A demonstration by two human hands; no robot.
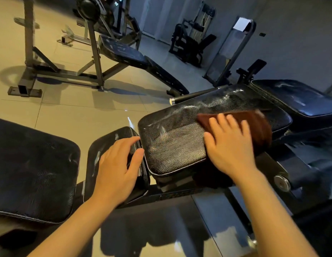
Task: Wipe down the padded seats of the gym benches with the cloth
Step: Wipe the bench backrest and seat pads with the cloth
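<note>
Pressing one brown cloth flat, seemingly blurred, right hand, left hand spread on small pad

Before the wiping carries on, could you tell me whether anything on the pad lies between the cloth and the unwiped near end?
Nothing visible does: the brown cloth under the right hand faces bare black pad; the left hand rests on the neighbouring small pad.

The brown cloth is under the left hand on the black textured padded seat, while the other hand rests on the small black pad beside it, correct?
Not quite: the head view shows the brown cloth under the right hand, pressed flat on the black textured padded seat. The left hand is the one resting on the small black pad beside it.
</note>
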